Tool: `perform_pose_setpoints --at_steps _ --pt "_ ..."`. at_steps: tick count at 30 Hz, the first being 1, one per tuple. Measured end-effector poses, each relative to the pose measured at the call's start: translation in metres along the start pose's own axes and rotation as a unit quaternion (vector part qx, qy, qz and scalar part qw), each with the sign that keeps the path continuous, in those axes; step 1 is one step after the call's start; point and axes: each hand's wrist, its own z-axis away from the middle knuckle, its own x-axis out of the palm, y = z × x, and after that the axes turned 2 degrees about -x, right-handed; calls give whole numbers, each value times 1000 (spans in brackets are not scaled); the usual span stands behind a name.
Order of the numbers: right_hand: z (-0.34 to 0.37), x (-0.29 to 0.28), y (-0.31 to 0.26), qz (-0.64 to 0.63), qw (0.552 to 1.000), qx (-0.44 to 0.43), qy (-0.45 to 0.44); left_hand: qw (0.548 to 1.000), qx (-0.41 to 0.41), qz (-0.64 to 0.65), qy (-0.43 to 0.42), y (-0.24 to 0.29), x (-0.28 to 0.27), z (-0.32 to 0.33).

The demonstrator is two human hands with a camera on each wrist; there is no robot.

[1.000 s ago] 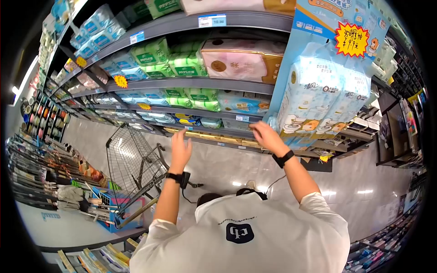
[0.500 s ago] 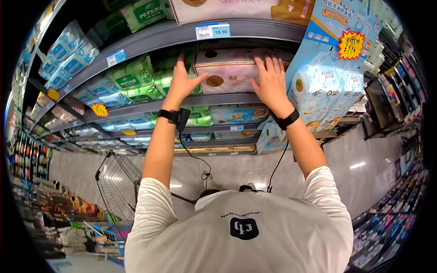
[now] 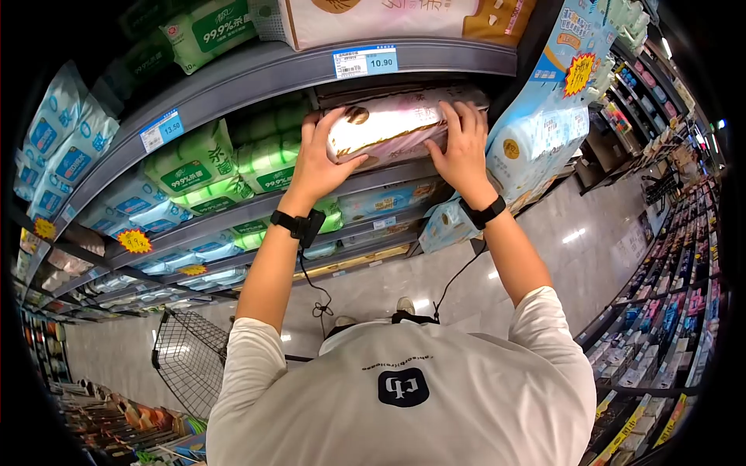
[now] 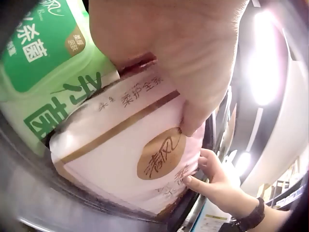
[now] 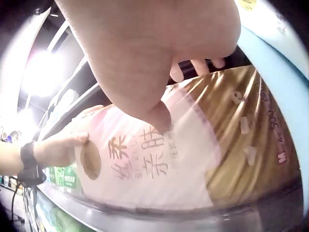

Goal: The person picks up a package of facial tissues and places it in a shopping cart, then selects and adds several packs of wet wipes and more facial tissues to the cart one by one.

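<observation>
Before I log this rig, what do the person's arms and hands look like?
Left hand and right hand: both ungloved. Black wristband on each, boxy black unit on the left. Thin black cable below each wrist. Short off-white sleeves.

Shelf price label [image 3: 376,62] in front of me: 10.90. Second price label [image 3: 162,132], further left: 13.50. Green tissue pack [image 3: 221,40] up top reads 99.9%杀菌; same line on the green pack [image 3: 185,172] below. Pink-and-gold tissue pack [image 3: 392,120]: 清风 on its gold oval [image 4: 161,153], 柔护全家 by a brown stripe, 丝柔 亲肤 on the front. Yellow starburst sign [image 3: 579,74]: handwritten, too blurred from here.
</observation>
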Motion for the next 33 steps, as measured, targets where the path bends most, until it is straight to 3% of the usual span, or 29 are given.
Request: perform_pose_setpoints --at_steps 2,4,8,9,14,16,18,20,21,22,24,25,28,30,32,33 --pt "0 8 6 11 999 30 -1 1000 13 10 7 2 2 2" --pt "2 29 26 -147 975 164 26 996 76 21 41 0 6 0" --pt "7 27 24 -196 956 203 85 988 115 79 70 19 9 -7" --pt "12 36 27 -168 960 215 63 986 126 64 88 32 6 -11" --pt "11 28 24 -224 952 187 94 974 181 -16 138 72 -20 -10" --pt "14 24 23 -236 955 127 124 966 183 -45 175 73 -32 1" --pt "24 31 28 -230 959 123 115 971 123 3 203 56 -44 26" --pt "31 41 29 -435 876 189 86 968 101 52 223 42 -54 53" --pt "32 47 24 -497 837 198 118 969 99 46 223 38 -55 64" --pt "35 51 26 -503 834 198 114 969 70 76 223 37 -56 75" --pt "41 63 34 -643 718 254 -74 967 33 96 233 30 -56 94" --pt "44 72 31 -612 759 214 -60 972 -2 72 225 24 -55 101" --pt "41 69 26 -609 774 167 -46 963 -91 112 228 22 -48 116" --pt "39 61 25 -582 801 132 -47 963 -85 64 247 22 -53 128" --pt "42 60 23 -649 746 138 -57 956 -86 87 266 45 -65 136" --pt "39 56 19 -713 686 132 -63 953 -83 96 275 59 -72 140"
